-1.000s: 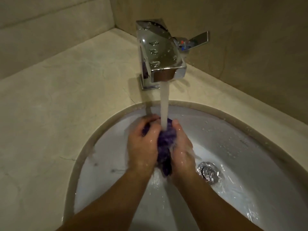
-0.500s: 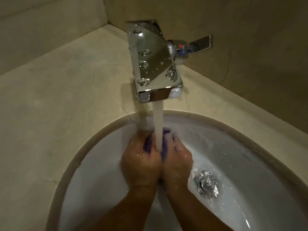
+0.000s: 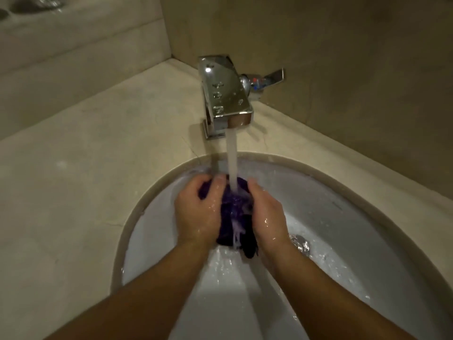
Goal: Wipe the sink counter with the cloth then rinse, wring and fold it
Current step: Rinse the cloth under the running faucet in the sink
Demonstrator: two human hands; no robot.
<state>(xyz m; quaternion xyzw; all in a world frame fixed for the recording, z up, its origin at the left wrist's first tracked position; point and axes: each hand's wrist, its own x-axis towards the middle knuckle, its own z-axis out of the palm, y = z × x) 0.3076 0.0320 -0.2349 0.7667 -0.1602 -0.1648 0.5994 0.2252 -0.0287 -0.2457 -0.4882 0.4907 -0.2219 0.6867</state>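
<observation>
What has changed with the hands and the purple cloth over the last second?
The hands parted a little: half a second ago they pressed together over the cloth; now left hand and right hand sit apart, exposing more of it. Unchanged: both hold it under the running faucet.

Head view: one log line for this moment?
phase: rinse | cloth: bunched under running tap | left hand, right hand: gripping cloth

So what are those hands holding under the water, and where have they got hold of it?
A bunched purple cloth, squeezed between the left hand and right hand, one on each side; its lower end hangs free.
</observation>
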